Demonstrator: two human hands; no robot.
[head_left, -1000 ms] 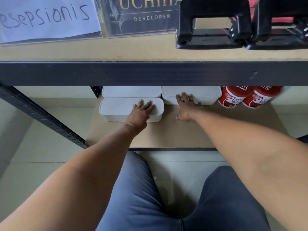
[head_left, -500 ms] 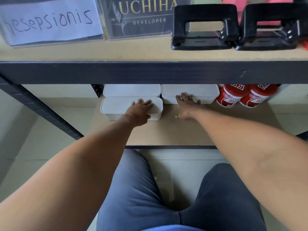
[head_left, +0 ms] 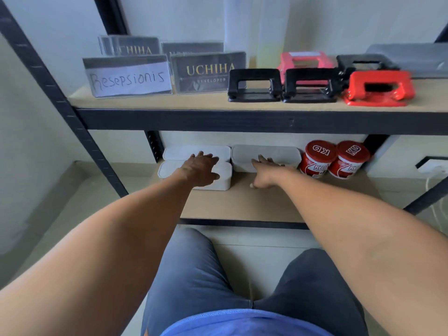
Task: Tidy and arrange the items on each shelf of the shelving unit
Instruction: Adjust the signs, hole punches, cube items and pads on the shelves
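On the lower shelf [head_left: 242,207] stand three white lidded boxes. My left hand [head_left: 200,169] lies flat on top of the front left box [head_left: 169,169], fingers stretched toward the rear left box [head_left: 181,152]. My right hand [head_left: 265,174] rests with straight fingers against the front of the right box [head_left: 274,154], thumb down on the shelf board. Two red KD tubs [head_left: 335,158] stand side by side to the right of the boxes.
The upper shelf [head_left: 194,103] carries acrylic name signs [head_left: 131,77], two black hole punches [head_left: 281,86], red hole punches [head_left: 379,88] and a grey case [head_left: 412,58] at the back right. Black metal uprights [head_left: 55,93] frame the unit. A wall socket with a white cable [head_left: 434,166] is at the right.
My head has tilted up, so the whole upper shelf now shows. My left hand has slid a little further back over the front box. My right hand stays against the right box.
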